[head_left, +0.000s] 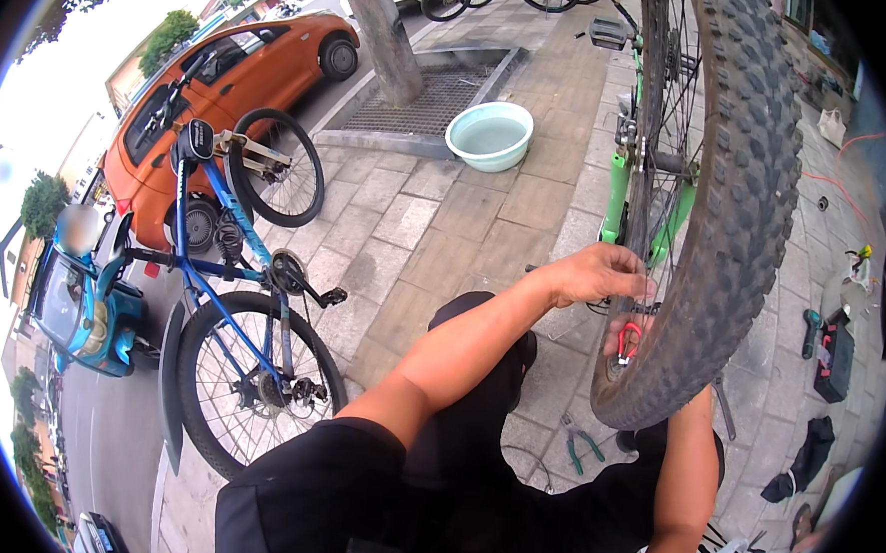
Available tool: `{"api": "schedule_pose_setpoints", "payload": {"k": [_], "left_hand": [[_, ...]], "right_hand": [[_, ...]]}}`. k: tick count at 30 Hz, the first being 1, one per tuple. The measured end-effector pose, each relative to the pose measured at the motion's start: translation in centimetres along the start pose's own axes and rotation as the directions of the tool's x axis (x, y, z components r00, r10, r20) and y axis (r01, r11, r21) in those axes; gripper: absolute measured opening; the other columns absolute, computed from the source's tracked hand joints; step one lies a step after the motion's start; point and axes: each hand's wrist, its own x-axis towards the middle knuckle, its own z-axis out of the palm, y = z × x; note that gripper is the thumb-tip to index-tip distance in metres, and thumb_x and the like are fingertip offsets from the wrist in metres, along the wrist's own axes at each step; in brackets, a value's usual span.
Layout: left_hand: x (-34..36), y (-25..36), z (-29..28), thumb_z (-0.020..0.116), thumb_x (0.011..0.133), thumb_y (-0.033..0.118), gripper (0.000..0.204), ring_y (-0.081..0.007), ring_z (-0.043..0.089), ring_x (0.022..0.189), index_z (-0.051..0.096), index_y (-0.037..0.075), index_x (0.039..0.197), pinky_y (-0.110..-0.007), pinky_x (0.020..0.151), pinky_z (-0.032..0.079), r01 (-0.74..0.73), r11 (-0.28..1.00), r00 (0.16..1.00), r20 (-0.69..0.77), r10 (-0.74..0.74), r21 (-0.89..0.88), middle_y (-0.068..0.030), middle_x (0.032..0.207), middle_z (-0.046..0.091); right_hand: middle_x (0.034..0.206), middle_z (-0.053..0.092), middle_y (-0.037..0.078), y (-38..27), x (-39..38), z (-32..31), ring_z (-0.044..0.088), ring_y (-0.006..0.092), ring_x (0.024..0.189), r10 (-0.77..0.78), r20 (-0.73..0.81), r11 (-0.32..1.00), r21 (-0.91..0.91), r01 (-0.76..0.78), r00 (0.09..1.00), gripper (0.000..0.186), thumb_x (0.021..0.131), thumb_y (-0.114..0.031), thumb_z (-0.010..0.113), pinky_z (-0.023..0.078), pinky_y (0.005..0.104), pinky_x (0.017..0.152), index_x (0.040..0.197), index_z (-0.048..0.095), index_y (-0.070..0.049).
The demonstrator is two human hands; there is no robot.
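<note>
A wheel with a knobby black tire point(741, 222) stands upright before me, held in a green bicycle frame point(614, 197). My left hand point(603, 276) reaches in from the left; its thumb and fingers are pinched together at the spokes, and what lies between the fingertips is too small to make out. Lower down by the rim, my right hand point(614, 338) comes from behind the tire, which hides most of it. Its fingers are closed on a small red spoke wrench point(629, 341) at the spokes near the rim.
Green-handled pliers point(581, 448) lie on the paving below the wheel. A pale green basin of water point(489, 137) stands ahead. At left a blue bicycle point(235, 236) is parked near an orange car point(263, 77). A black toolbox point(834, 359) sits at right.
</note>
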Motion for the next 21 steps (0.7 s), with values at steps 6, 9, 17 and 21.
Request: {"api": "schedule_pose_setpoints", "payload": {"k": [6, 9, 17, 21], "left_hand": [[-0.5, -0.1, -0.2, 0.084, 0.09, 0.033, 0.035, -0.0119, 0.065, 0.093, 0.072, 0.002, 0.101, -0.029, 0.088, 0.051, -0.024, 0.999, 1.0, -0.015, 0.024, 0.026, -0.0035, 0.096, 0.073], [-0.2, -0.5, -0.9, 0.083, 0.091, 0.032, 0.035, -0.0122, 0.065, 0.094, 0.072, 0.001, 0.103, -0.03, 0.089, 0.051, -0.021, 0.999, 1.0, 0.017, 0.021, 0.044, -0.0033, 0.097, 0.073], [0.5, -1.4, -1.6, 0.082, 0.091, 0.022, 0.045, -0.0166, 0.061, 0.117, 0.063, 0.0, 0.125, -0.033, 0.102, 0.049, 0.009, 0.99, 1.0, 0.016, -0.012, 0.14, -0.0065, 0.122, 0.068], [0.4, -2.1, -2.6, 0.08, 0.092, 0.017, 0.047, -0.0186, 0.058, 0.126, 0.06, 0.0, 0.132, -0.034, 0.107, 0.048, 0.033, 0.999, 0.999, 0.033, -0.032, -0.033, -0.0078, 0.131, 0.065]], "right_hand": [[0.097, 0.072, 0.019, -1.4, 0.1, 0.8, 0.07, 0.0208, 0.077, -0.016, 0.01, 0.991, -0.133, 0.018, 1.0, 0.055, 0.09, -0.041, 0.075, 0.056, 0.0298, 0.064, 0.114, 0.066, 0.007], [0.09, 0.07, 0.013, -3.7, -1.7, 4.2, 0.067, 0.0175, 0.075, -0.15, -0.102, 0.92, -0.379, 0.101, 0.983, 0.048, 0.08, -0.034, 0.087, 0.053, 0.0299, 0.061, 0.105, 0.069, 0.003], [0.096, 0.069, 0.005, -3.1, -0.6, 1.7, 0.063, 0.0132, 0.084, -0.146, -0.101, 0.703, -0.71, 0.032, 0.984, 0.036, 0.076, -0.021, 0.091, 0.052, 0.0329, 0.071, 0.098, 0.07, -0.001], [0.101, 0.079, 0.015, -5.1, -0.4, 4.9, 0.074, 0.0227, 0.091, -0.116, 0.0, 0.639, -0.765, 0.075, 0.993, 0.028, 0.085, -0.022, 0.078, 0.056, 0.0383, 0.084, 0.104, 0.076, -0.002]]}}
